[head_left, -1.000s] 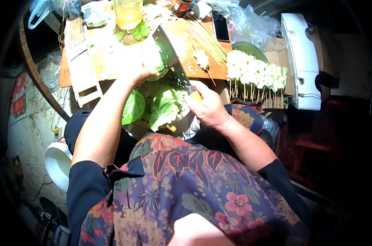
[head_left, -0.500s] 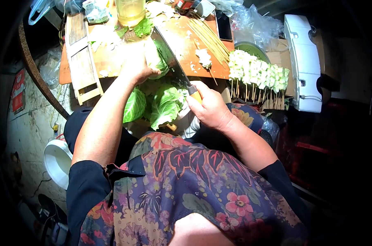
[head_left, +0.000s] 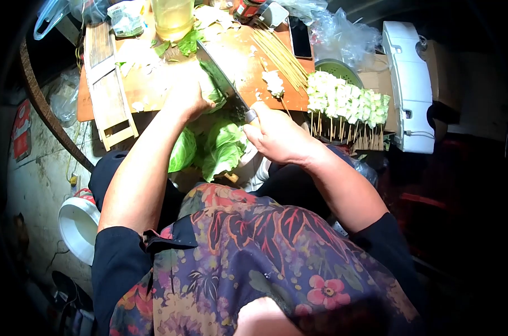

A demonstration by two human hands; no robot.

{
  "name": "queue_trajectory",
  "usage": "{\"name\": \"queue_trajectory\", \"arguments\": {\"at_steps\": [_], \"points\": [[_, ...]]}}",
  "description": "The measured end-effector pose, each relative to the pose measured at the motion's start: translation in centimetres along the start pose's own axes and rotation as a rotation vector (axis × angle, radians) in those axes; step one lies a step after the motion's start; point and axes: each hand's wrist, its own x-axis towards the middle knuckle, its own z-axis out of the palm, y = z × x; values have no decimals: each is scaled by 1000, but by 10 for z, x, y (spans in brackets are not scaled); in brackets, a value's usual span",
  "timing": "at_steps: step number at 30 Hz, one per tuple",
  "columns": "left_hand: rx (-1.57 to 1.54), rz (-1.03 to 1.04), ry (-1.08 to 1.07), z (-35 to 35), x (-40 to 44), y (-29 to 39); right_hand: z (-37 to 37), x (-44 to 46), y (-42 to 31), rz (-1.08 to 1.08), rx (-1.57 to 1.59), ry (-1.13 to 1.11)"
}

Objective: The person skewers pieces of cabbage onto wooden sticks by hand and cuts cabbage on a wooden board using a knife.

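Note:
My right hand (head_left: pixel 277 133) is closed round the handle of a knife (head_left: pixel 227 84), its long blade slanting up and left over the table edge. Against the blade's left side lies a piece of green cabbage (head_left: pixel 210 83). My left hand (head_left: pixel 187 92) is closed on that piece; glare washes out most of its fingers, but the thumb shows. Below the table edge, between the knees, are loose cabbage leaves (head_left: pixel 221 150).
Bamboo skewers (head_left: pixel 279 53) and one loaded skewer (head_left: pixel 273 84) lie on the wooden table (head_left: pixel 86 103). Skewered cabbage pieces (head_left: pixel 346 101) are stacked at right, near a green colander (head_left: pixel 338 70). A slatted wooden board (head_left: pixel 111 95), a container of yellowish liquid (head_left: pixel 173 19) and a phone (head_left: pixel 300 38) surround the work.
The knife and my right hand have shifted slightly left and up, the blade still against the cabbage. My left hand keeps its hold. The whole view has moved a little.

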Motion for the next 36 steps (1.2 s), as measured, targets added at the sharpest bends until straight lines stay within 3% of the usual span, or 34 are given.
{"name": "queue_trajectory", "arguments": {"at_steps": [6, 8, 11, 14, 18, 21, 24, 25, 26, 28, 29, 36], "points": [[35, -32, 3, -4, -4, 6, 3, 35, 0, -163, -195, -11], [36, -19, 8, -6, -7, 7, 18, 67, 20, -530, -560, -67], [-30, 79, 40, -2, -4, 0, 72, 130, 54, -155, -323, -92], [-80, 169, 47, 3, -1, -8, 53, 121, 31, -248, -506, -161], [-61, 191, 116, -3, -7, -2, 46, 115, 21, -155, -329, -83], [-82, 153, 70, 3, 1, -11, -12, 79, -25, 209, 34, -339], [-122, 137, 34, 9, 6, -14, -12, 68, -19, 50, -191, -316], [-68, 82, 51, 6, 2, -8, -12, 59, -21, -70, -169, -279], [-13, 22, 61, 4, -2, -4, 10, 70, 3, -260, -421, -199], [-12, 16, 47, 0, -4, 2, 34, 64, 20, -63, -279, -3], [-10, 17, 34, -1, -5, 4, 38, 61, 21, 62, -197, -25], [-25, 32, 13, -4, -12, 16, 63, 68, 31, 238, -84, 36]]}}
